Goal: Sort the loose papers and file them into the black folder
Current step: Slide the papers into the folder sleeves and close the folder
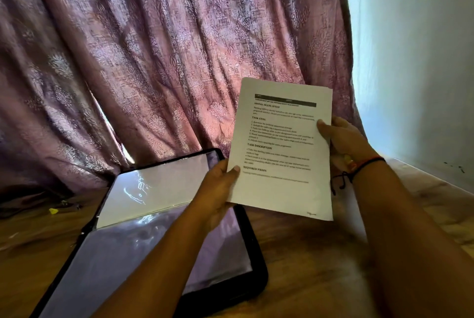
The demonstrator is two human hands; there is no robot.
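Note:
A white printed paper (282,148) is held upright in the air, its text facing me. My left hand (218,189) grips its lower left edge, thumb on the front. My right hand (343,140) grips the right edge, thumb over the text side. Below and to the left, the black folder (252,243) lies open on the wooden table (307,279). Its clear plastic sleeves shine with glare, and the far sleeve (156,189) shows a white sheet inside. My left forearm crosses over the folder's near page.
A purple patterned curtain (159,61) hangs right behind the table. A pale wall (423,61) stands at the right. A small yellow object (53,210) lies on the table at the far left, next to some dark clutter.

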